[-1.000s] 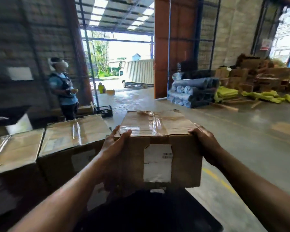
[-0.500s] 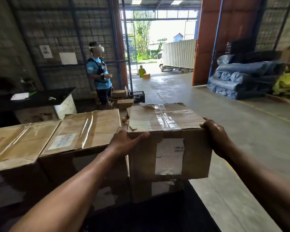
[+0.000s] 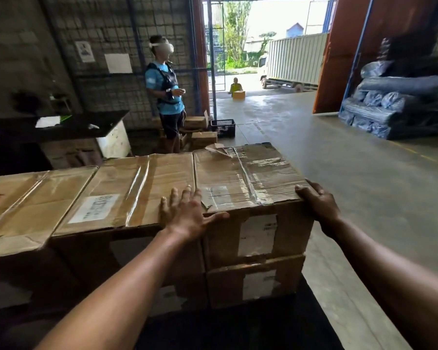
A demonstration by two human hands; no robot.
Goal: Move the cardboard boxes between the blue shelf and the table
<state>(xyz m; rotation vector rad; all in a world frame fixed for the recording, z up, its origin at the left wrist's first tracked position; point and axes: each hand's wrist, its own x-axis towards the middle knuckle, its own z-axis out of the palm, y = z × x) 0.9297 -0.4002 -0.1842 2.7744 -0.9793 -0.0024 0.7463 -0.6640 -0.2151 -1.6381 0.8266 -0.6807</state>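
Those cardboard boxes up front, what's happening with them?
A person is stacking them. The taped box sits on top of a lower box, at the right end of a row beside the middle box. The left hand lies open at its near left corner, and the right hand grips its right edge.
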